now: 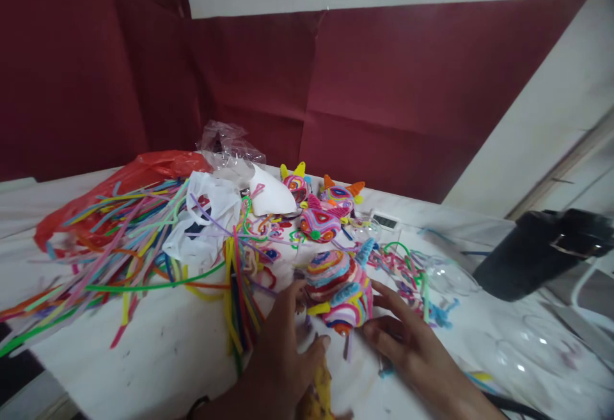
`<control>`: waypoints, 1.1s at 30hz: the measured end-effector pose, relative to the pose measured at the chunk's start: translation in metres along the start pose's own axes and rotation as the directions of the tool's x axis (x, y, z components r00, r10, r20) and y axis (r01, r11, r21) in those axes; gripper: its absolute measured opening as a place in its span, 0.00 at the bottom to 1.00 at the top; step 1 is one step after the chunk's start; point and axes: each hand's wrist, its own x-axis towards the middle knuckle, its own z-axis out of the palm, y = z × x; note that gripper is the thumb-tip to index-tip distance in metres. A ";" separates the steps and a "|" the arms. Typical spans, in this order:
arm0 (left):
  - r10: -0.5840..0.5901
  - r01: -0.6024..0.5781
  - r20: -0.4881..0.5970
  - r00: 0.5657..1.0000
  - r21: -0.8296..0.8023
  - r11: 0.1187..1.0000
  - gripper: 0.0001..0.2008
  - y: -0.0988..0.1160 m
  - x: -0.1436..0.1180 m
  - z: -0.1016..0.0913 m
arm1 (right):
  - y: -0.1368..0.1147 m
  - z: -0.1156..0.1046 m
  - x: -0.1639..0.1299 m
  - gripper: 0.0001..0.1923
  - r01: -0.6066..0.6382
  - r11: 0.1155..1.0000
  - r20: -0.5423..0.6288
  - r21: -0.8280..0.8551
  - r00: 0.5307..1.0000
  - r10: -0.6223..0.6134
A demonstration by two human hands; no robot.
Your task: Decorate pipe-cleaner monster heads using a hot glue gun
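We cradle a pipe-cleaner ball (339, 289) — left hand (283, 356) and right hand (412, 346) flanking it — loose pipe cleaners (119, 241) strewn leftward.

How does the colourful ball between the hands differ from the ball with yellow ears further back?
The colourful ball has a blue horn; the ball with yellow ears has two yellow points. The first looks larger and nearer, with the left hand and right hand beside it; the second stands untouched. Both are covered in coiled fuzzy wire.
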 end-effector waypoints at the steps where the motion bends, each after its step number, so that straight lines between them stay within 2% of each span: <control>1: 0.005 -0.005 -0.013 1.000 -0.014 1.000 0.33 0.002 0.001 0.000 | 0.000 -0.001 0.001 0.39 0.005 1.000 0.000 -0.011 1.000 -0.005; 8: 0.025 -0.025 -0.003 1.000 -0.117 0.993 0.35 0.000 0.008 0.003 | -0.005 -0.002 0.003 0.38 0.036 0.995 0.087 -0.090 0.996 -0.028; 12: 0.017 -0.016 0.003 1.000 -0.169 0.986 0.36 0.000 0.009 0.004 | -0.009 0.000 0.002 0.37 0.039 0.997 0.143 -0.066 0.989 -0.029; 17: 0.013 -0.009 0.022 1.000 -0.163 0.987 0.33 0.005 0.008 0.003 | -0.005 0.000 0.002 0.36 0.029 1.000 0.169 0.002 0.985 -0.029; 21: 0.018 -0.013 0.024 1.000 -0.185 0.983 0.34 0.005 0.006 0.005 | -0.001 0.005 0.000 0.33 0.042 0.996 0.124 0.079 0.991 -0.052; 25: -0.024 0.033 0.055 0.998 -0.171 0.985 0.36 0.007 0.004 0.004 | -0.001 0.010 -0.003 0.33 0.038 0.991 0.065 0.127 0.997 -0.046; 30: -0.030 0.038 0.090 0.995 -0.088 0.995 0.38 0.009 0.003 0.000 | -0.004 0.009 -0.004 0.29 0.028 0.985 0.089 0.169 0.995 -0.044; 33: -0.056 0.065 0.097 0.994 -0.090 0.994 0.40 0.011 0.001 -0.002 | -0.007 0.006 -0.005 0.28 0.022 0.986 0.139 0.168 0.989 -0.045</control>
